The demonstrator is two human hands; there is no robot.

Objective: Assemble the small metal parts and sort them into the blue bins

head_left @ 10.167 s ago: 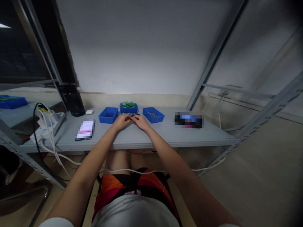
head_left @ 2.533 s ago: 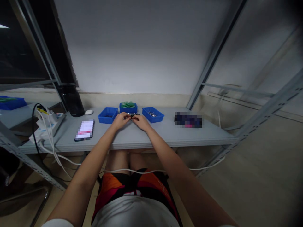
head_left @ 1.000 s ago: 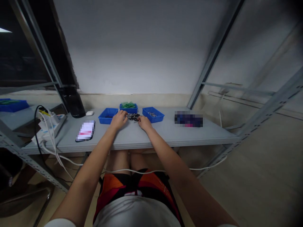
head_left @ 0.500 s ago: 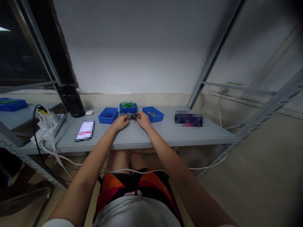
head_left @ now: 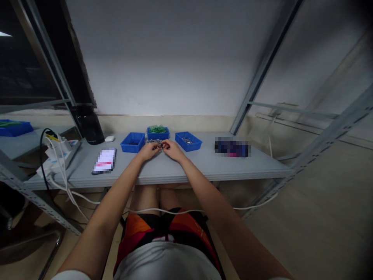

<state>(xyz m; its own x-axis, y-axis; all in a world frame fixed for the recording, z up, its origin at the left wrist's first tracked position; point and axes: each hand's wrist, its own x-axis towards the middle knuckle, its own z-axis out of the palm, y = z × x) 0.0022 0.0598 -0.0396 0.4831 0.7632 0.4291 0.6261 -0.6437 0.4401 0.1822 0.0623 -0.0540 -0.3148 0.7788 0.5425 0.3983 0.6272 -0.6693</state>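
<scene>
My left hand (head_left: 150,151) and my right hand (head_left: 172,149) meet fingertip to fingertip just above the desk. Both are closed in a pinch around something small and dark, too small to name. Right behind the fingers lies a pile of small shiny metal parts (head_left: 152,141), partly hidden by my hands. A blue bin (head_left: 133,148) with dark bits inside stands to the left of the pile. Another blue bin (head_left: 192,147), holding some metal pieces, is on the right. Behind the pile a third blue bin (head_left: 157,136) contains green pieces (head_left: 157,129).
On the left of the grey desk (head_left: 210,165) are a phone (head_left: 105,160), a white earbud case (head_left: 110,139), a black bottle (head_left: 89,125) and a power strip (head_left: 60,155) with cables. A blurred dark object (head_left: 232,147) lies to the right. Metal posts frame both sides.
My right hand has moved left from the metal pile to my left hand, and their fingertips now come together. The left hand has hardly moved.
</scene>
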